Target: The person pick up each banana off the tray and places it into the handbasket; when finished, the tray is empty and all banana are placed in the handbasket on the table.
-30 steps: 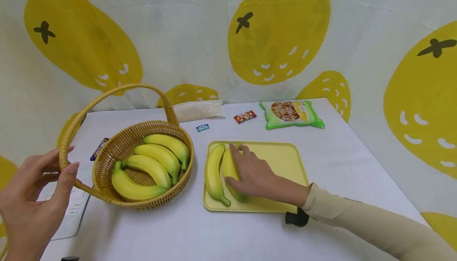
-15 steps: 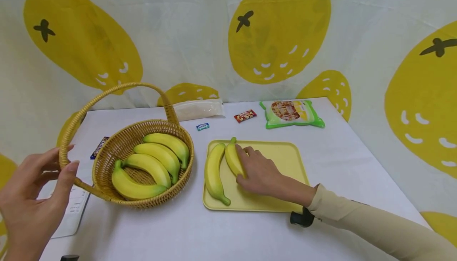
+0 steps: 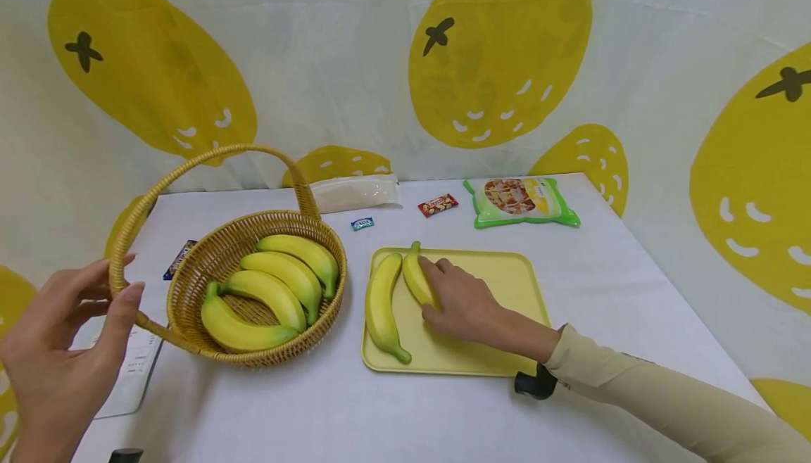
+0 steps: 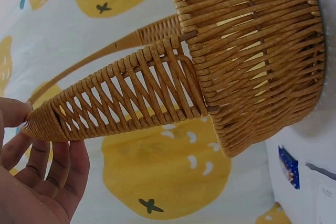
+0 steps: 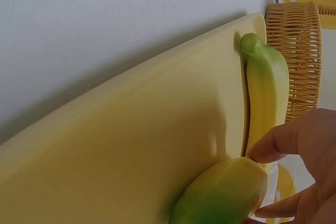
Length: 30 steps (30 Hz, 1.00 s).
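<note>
My left hand (image 3: 70, 354) holds the handle of a wicker basket (image 3: 184, 301), thumb on one side and fingers on the other; the left wrist view shows this grip on the wrapped handle (image 4: 44, 124). Several yellow bananas (image 3: 250, 326) lie inside the basket. To its right is a pale yellow tray (image 3: 507, 287) bearing two bananas. My right hand (image 3: 465, 306) grips the nearer-to-middle banana (image 3: 417, 276) between thumb and fingers, covering its lower part in the head view. The other banana (image 3: 382, 301) lies along the tray's left side, apart from my fingers.
Along the back of the white table lie a clear-wrapped pale pack (image 3: 357, 194), a small blue-green packet (image 3: 362, 224), a red snack packet (image 3: 438, 205) and a green-edged bag (image 3: 522, 201). A dark blue packet (image 3: 179, 260) and a white flat object (image 3: 129, 371) are left of the basket.
My right hand and the banana in it have shifted slightly right, away from the other banana, widening the gap between them. The left hand keeps its hold on the basket handle.
</note>
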Tool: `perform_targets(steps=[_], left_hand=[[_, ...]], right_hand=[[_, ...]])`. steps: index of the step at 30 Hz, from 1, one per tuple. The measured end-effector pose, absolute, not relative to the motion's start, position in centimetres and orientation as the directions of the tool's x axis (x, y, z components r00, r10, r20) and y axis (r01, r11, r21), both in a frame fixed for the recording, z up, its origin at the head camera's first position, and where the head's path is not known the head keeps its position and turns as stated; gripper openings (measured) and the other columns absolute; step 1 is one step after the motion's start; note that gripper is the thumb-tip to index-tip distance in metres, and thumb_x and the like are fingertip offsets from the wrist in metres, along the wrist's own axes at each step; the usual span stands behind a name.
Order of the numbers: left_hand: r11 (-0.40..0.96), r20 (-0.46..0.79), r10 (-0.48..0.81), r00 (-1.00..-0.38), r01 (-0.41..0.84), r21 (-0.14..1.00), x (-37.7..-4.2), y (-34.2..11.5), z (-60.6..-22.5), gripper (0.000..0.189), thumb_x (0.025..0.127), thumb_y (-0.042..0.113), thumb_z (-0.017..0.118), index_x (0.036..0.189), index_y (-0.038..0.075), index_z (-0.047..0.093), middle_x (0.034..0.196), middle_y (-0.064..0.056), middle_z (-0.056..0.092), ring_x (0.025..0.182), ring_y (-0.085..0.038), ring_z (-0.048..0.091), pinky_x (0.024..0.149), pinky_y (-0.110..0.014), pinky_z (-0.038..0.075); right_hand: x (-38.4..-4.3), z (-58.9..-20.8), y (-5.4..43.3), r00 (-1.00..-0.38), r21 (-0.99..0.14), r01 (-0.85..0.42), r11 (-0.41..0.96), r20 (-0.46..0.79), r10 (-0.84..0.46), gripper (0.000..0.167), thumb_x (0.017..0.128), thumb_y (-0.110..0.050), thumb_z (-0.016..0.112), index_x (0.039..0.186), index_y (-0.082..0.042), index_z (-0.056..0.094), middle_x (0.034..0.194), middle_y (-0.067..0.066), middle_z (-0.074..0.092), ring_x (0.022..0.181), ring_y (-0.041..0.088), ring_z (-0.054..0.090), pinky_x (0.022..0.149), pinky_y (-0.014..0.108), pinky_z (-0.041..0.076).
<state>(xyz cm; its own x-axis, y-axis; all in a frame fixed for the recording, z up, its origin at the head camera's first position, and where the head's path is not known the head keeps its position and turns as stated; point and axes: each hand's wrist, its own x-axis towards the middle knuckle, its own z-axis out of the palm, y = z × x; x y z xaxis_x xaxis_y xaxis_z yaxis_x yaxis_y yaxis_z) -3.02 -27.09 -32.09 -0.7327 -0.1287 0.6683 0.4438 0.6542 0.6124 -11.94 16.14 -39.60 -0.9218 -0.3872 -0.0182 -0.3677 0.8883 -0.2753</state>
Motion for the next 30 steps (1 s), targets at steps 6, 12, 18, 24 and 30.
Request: perform_targets(steps=[6,12,18,24,30], left_hand=[[0.664,0.672,-0.125,-0.73,0.442,0.603,-3.1,-27.1,-32.2,0.041,0.096,-0.01,0.07,0.136,-0.002,0.069,0.125,-0.021,0.067,0.097,-0.007,0.058,0.093,-0.008,0.047],[0.666,0.678,-0.134,-0.723,0.441,0.602,-3.2,-27.3,-32.6,0.042,0.095,-0.012,0.071,0.136,-0.001,0.07,0.125,-0.018,0.067,0.097,-0.007,0.058,0.092,-0.007,0.047],[0.672,0.682,-0.148,-0.716,0.433,0.601,-3.2,-27.2,-32.8,0.042,0.095,-0.012,0.071,0.136,-0.001,0.07,0.125,-0.017,0.067,0.099,-0.007,0.058,0.092,-0.007,0.046],[0.668,0.679,-0.14,-0.72,0.437,0.602,-3.1,-27.2,-32.6,0.042,0.095,-0.012,0.07,0.136,-0.002,0.07,0.126,-0.01,0.068,0.098,-0.007,0.058,0.092,-0.007,0.047],[0.637,0.687,-0.119,-0.716,0.475,0.606,-3.2,-27.4,-32.4,0.039,0.094,-0.01,0.072,0.133,-0.005,0.07,0.125,-0.015,0.069,0.096,-0.009,0.059,0.092,-0.008,0.048]], right_hand=[[-12.1,-39.4,16.3,-0.926,-0.29,-0.359,0.887,-0.007,-0.377,0.08,0.09,-0.025,0.074,0.16,-0.001,0.043,0.127,0.017,0.061,0.093,0.024,0.061,0.061,0.04,0.056],[-12.4,-39.0,16.5,-0.926,-0.292,-0.364,0.885,0.009,-0.377,0.081,0.091,-0.026,0.075,0.161,-0.003,0.042,0.13,0.018,0.061,0.096,0.025,0.061,0.063,0.041,0.056],[-12.5,-38.2,16.7,-0.916,-0.3,-0.394,0.869,0.052,-0.397,0.081,0.089,-0.026,0.074,0.16,-0.003,0.042,0.125,0.016,0.062,0.09,0.022,0.059,0.062,0.036,0.054],[-12.7,-36.8,16.5,-0.907,-0.324,-0.419,0.848,0.093,-0.412,0.082,0.088,-0.026,0.074,0.16,-0.003,0.043,0.12,0.015,0.061,0.082,0.021,0.056,0.059,0.033,0.05],[-12.8,-35.8,16.0,-0.898,-0.343,-0.436,0.832,0.108,-0.426,0.08,0.089,-0.027,0.073,0.16,-0.005,0.044,0.118,0.012,0.06,0.082,0.019,0.054,0.059,0.031,0.048]])
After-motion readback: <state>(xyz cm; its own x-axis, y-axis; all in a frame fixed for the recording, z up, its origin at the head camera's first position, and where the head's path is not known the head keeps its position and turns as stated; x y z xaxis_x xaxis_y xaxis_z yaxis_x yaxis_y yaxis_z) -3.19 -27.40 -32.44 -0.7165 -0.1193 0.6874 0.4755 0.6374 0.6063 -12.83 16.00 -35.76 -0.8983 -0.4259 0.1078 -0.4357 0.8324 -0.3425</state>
